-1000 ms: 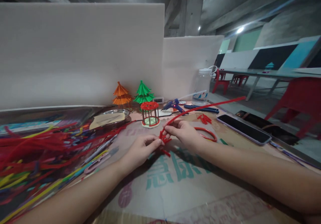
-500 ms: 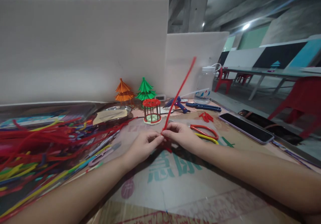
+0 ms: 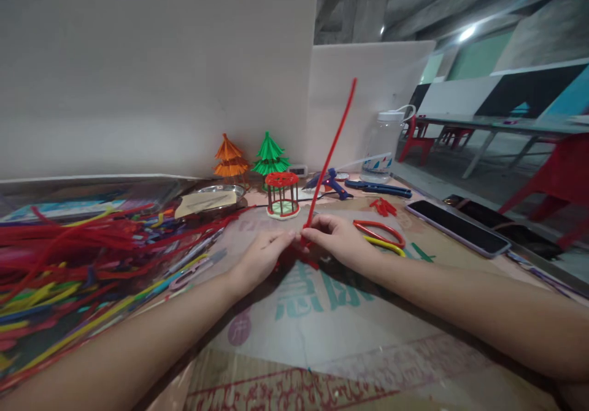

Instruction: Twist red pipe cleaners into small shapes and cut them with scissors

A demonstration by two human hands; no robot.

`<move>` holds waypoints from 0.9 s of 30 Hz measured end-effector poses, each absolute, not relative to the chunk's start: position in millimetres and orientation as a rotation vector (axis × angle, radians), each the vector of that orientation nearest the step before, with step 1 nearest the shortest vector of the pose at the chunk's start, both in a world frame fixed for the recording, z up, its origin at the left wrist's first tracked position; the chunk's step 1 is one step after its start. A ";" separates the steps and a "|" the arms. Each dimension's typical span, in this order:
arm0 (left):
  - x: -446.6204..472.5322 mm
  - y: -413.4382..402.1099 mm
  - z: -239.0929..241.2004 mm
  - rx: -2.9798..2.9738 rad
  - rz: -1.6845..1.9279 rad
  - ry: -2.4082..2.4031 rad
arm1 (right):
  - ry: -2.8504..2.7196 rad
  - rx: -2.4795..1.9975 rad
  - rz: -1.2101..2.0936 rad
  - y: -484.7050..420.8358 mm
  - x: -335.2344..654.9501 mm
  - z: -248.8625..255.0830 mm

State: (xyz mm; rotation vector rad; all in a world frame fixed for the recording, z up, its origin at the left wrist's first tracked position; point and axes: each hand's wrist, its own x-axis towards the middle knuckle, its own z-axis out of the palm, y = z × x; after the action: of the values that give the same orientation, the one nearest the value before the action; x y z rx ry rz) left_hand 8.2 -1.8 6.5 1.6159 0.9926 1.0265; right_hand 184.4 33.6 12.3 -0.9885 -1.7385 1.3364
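The red pipe cleaner [image 3: 330,153] is a thin, fuzzy red stem, long and nearly straight. Its lower end is pinched where the fingertips of the left hand [image 3: 260,257] and the right hand [image 3: 338,239] meet. From there it stands up and leans away to the right, its free tip high above the right hand. The stem bows only slightly along its length. Just under the fingertips the same red material is bent into a small, tangled bunch that shows between and below the two hands, close to the counter; the fingers hide its exact shape.
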 end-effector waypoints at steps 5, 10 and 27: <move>9.0 -3.5 10.2 1.538 1.008 0.975 | -1.765 -0.977 1.337 33.1 184.6 13.2; 7.8 -2.4 11.0 1.582 0.980 1.048 | -1.758 -0.938 1.378 32.0 184.1 15.7; 10.0 -7.9 10.4 2.089 1.128 1.203 | -1.715 -0.779 1.458 35.9 186.3 14.7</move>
State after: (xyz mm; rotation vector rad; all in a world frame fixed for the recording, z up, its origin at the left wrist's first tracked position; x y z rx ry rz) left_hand 10.0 -7.9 10.4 2.0890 1.2034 1.1284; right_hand 186.3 35.9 14.7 -0.7788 -1.7155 1.4583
